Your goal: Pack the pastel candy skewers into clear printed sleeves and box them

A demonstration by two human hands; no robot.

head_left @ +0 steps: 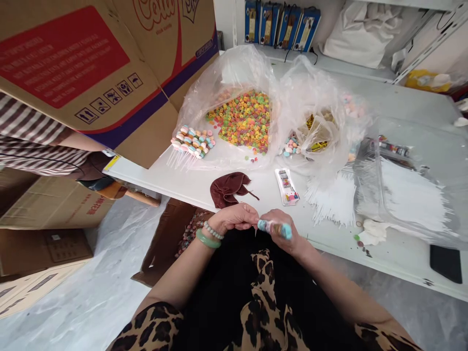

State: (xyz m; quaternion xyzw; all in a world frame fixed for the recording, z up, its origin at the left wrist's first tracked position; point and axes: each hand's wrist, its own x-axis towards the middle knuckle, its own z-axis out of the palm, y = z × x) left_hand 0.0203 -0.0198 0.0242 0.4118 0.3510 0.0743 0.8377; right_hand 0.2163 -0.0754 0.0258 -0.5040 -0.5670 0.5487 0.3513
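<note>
Just over my lap I hold a candy skewer (275, 228), a row of blue, pink and brown pieces slightly smeared by motion. My right hand (283, 239) is closed around it from the right. My left hand (239, 217), with bead and green bangles at the wrist, pinches its left end; the exact spot between the fingertips is hidden. A dark red cloth (228, 189) lies on the table just beyond my left hand. Beyond my right hand is a stack of printed labels (287, 186). Finished-looking candy skewers (192, 143) with white sticks lie farther back left.
Clear bags hold ring candies (243, 119) and gold ties (318, 131). White sticks (334, 197) lie right, beside a plastic bag of more sticks (413, 195) and a black phone (445, 263). A large carton (109, 63) stands left, near a person in striped clothing (34, 131). An open box (161, 243) sits below.
</note>
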